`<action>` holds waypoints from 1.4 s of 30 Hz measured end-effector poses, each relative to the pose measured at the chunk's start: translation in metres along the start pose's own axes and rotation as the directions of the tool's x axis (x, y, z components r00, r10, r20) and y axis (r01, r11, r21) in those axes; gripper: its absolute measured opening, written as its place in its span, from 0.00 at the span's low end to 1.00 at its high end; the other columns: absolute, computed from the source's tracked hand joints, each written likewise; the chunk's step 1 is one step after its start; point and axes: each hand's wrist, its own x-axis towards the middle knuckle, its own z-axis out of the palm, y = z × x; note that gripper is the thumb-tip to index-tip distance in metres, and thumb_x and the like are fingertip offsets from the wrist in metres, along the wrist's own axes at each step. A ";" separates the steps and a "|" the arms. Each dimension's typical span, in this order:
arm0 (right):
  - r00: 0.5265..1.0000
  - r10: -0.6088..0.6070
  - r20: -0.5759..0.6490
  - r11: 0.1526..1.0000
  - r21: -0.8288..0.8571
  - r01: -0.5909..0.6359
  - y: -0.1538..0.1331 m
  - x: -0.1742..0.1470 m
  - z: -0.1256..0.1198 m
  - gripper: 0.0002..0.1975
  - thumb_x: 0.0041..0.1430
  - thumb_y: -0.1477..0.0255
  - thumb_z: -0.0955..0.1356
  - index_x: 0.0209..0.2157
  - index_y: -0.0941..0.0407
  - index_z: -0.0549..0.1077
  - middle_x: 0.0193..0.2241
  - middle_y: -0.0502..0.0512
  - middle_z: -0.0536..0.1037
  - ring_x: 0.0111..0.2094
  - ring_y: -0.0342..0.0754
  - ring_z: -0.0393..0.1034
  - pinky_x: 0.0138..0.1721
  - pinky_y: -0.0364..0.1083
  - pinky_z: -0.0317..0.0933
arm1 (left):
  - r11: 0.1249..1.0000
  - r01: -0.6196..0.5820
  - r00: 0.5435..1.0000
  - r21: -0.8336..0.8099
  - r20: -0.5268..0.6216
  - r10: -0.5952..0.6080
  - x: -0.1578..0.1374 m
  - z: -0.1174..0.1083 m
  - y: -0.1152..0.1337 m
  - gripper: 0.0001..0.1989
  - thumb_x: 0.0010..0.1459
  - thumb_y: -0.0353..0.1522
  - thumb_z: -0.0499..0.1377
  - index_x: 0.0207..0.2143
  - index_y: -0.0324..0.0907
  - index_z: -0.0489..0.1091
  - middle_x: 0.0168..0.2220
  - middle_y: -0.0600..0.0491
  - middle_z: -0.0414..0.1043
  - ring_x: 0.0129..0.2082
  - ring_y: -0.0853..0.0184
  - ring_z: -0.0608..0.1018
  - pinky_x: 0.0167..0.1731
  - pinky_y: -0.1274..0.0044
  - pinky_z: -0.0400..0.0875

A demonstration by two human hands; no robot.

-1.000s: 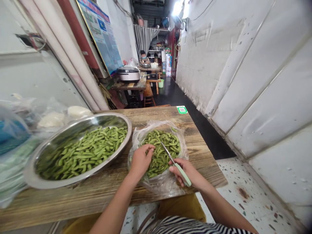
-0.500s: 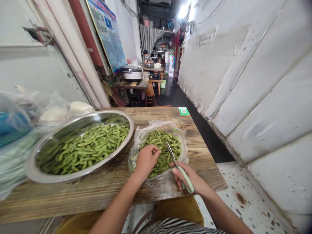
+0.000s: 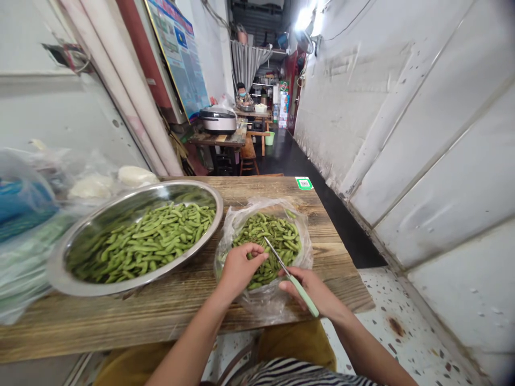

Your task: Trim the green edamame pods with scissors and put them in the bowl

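Head view: a single camera looks forward and down over a wooden tabletop.
Left hand: the left hand is curled over the near edge of the pile of pods, fingertips pinched together on the pods there (which single pod it has, I cannot tell).
Right hand: the right hand is closed around the pale green handle of the scissors, which point up and left over the pods; the blades look nearly together.
Edamame pods: the loose edamame pods lie heaped in a clear plastic bag spread open on the tabletop, right in front of the person, between the two hands.
Steel basin: a wide steel basin stands just left of the bag, its rim close beside it, with more green pods piled inside.
Left edge: blurred plastic bags and two pale lumps sit beyond the basin.
Far corner: a green sticker lies on the tabletop.
Background: a rice cooker sits on a farther table down the narrow passage.
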 end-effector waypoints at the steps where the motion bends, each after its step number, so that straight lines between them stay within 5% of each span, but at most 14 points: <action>1: 1.000 0.019 -0.002 1.000 0.005 -0.018 0.000 0.001 0.000 0.22 0.51 0.53 0.70 0.37 0.58 0.69 0.12 0.39 0.57 0.10 0.36 0.51 0.11 0.36 0.46 | 1.000 0.014 1.000 -0.017 0.004 -0.014 0.000 -0.001 0.000 0.10 0.44 0.36 0.63 0.28 0.40 0.75 0.26 0.54 0.75 0.28 0.66 0.74 0.32 0.76 0.65; 5: 0.999 0.025 -0.021 0.996 0.089 -0.023 0.006 0.004 0.002 0.22 0.51 0.53 0.69 0.38 0.56 0.67 0.12 0.39 0.59 0.10 0.37 0.52 0.10 0.36 0.49 | 0.953 0.135 0.991 -0.272 0.037 -0.130 -0.001 -0.003 -0.001 0.11 0.42 0.36 0.66 0.27 0.39 0.75 0.22 0.57 0.71 0.21 0.73 0.68 0.24 0.80 0.61; 9: 0.998 -0.063 0.004 0.994 0.093 0.063 0.007 0.003 0.003 0.26 0.54 0.50 0.66 0.43 0.57 0.66 0.17 0.42 0.63 0.15 0.38 0.59 0.15 0.37 0.55 | 0.630 0.255 0.960 -0.734 0.113 -0.257 0.000 -0.003 0.002 0.13 0.38 0.33 0.70 0.27 0.37 0.72 0.21 0.59 0.68 0.20 0.78 0.67 0.21 0.85 0.61; 12: 0.995 -0.077 0.066 0.997 0.031 0.075 0.003 -0.001 0.005 0.27 0.56 0.49 0.64 0.45 0.58 0.66 0.18 0.43 0.63 0.16 0.38 0.59 0.17 0.37 0.55 | 0.461 0.250 0.943 -0.852 0.107 -0.315 0.000 -0.002 0.006 0.13 0.37 0.28 0.71 0.26 0.36 0.71 0.23 0.58 0.68 0.22 0.78 0.70 0.21 0.86 0.64; 15: 0.995 -0.073 0.075 0.997 0.003 0.073 0.002 -0.002 0.008 0.27 0.56 0.50 0.64 0.46 0.58 0.65 0.17 0.42 0.62 0.16 0.38 0.58 0.17 0.37 0.55 | 0.420 0.260 0.935 -0.869 0.119 -0.334 -0.002 0.002 0.009 0.12 0.38 0.26 0.70 0.25 0.36 0.70 0.24 0.57 0.69 0.24 0.76 0.73 0.23 0.86 0.68; 24: 0.996 -0.065 0.059 0.998 0.030 0.064 -0.001 -0.002 0.009 0.27 0.55 0.51 0.66 0.46 0.58 0.66 0.15 0.41 0.62 0.14 0.37 0.57 0.15 0.37 0.54 | 0.486 0.251 0.944 -0.837 0.100 -0.316 -0.007 0.007 0.008 0.15 0.37 0.31 0.72 0.21 0.36 0.68 0.23 0.57 0.70 0.26 0.77 0.73 0.26 0.86 0.68; 31: 0.999 0.004 0.040 0.997 0.078 -0.007 -0.006 0.001 0.011 0.21 0.51 0.53 0.69 0.35 0.57 0.67 0.10 0.38 0.58 0.09 0.37 0.53 0.09 0.35 0.50 | 0.507 0.249 0.942 -0.825 0.084 -0.324 -0.010 0.009 0.011 0.15 0.35 0.32 0.71 0.20 0.36 0.66 0.23 0.56 0.70 0.27 0.74 0.74 0.28 0.83 0.69; 35: 0.998 0.009 -0.067 0.990 0.140 0.001 -0.003 0.008 0.005 0.23 0.50 0.53 0.69 0.38 0.57 0.67 0.12 0.38 0.59 0.10 0.36 0.53 0.09 0.35 0.52 | 0.573 0.087 0.940 -0.815 -0.123 -0.319 0.001 -0.022 0.008 0.13 0.38 0.31 0.68 0.22 0.38 0.65 0.24 0.56 0.69 0.26 0.75 0.72 0.28 0.82 0.67; 37: 0.993 0.006 -0.119 0.987 0.158 0.013 -0.001 0.011 -0.001 0.25 0.49 0.53 0.69 0.40 0.58 0.67 0.13 0.38 0.60 0.11 0.36 0.54 0.10 0.35 0.53 | 0.702 -0.090 0.888 -0.706 -0.377 -0.266 0.011 -0.052 0.006 0.10 0.42 0.32 0.64 0.25 0.39 0.65 0.26 0.56 0.68 0.26 0.73 0.71 0.30 0.79 0.68; 40: 0.991 -0.012 -0.136 0.989 0.145 0.032 0.002 0.011 -0.010 0.26 0.49 0.53 0.69 0.41 0.59 0.67 0.14 0.39 0.60 0.12 0.36 0.54 0.11 0.35 0.55 | 0.978 -0.168 0.650 -0.126 -0.760 0.014 0.024 -0.093 0.007 0.07 0.52 0.33 0.57 0.34 0.39 0.66 0.39 0.50 0.72 0.40 0.64 0.72 0.43 0.67 0.67; 42: 0.990 -0.017 -0.142 0.990 0.135 0.037 0.004 0.010 -0.013 0.26 0.49 0.53 0.69 0.41 0.59 0.68 0.14 0.39 0.60 0.12 0.36 0.54 0.11 0.36 0.55 | 0.982 -0.084 0.630 0.167 -0.755 0.182 0.027 -0.101 0.011 0.13 0.49 0.31 0.60 0.39 0.39 0.68 0.50 0.46 0.69 0.54 0.53 0.64 0.52 0.57 0.56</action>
